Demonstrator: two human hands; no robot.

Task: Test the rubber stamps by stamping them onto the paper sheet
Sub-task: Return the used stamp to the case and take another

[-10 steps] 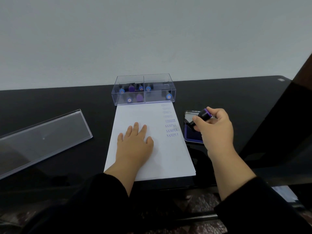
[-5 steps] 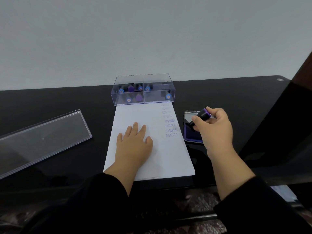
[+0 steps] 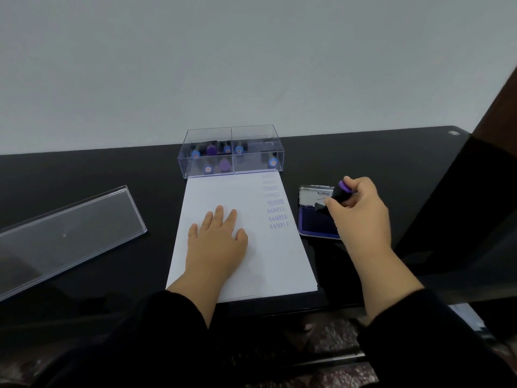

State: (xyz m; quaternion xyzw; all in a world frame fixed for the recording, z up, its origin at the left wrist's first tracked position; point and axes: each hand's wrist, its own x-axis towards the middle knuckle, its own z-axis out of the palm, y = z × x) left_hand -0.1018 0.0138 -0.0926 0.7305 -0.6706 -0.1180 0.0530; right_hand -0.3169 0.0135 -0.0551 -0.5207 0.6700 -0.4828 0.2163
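Observation:
A white paper sheet lies on the black desk, with a column of blue-violet stamped words down its right side. My left hand rests flat on the sheet, fingers straight. My right hand grips a black rubber stamp with a purple cap, tilted over the open violet ink pad just right of the paper. The stamp's lower end sits at the pad; whether it touches the ink is hidden by my fingers.
A clear plastic box with two compartments holds several more stamps at the paper's far edge. Its clear lid lies on the desk to the left. The black desk ends at a pale wall behind.
Almost nothing moved: my right hand stays over the ink pad with the stamp, shifting only slightly. My left hand remains flat on the paper.

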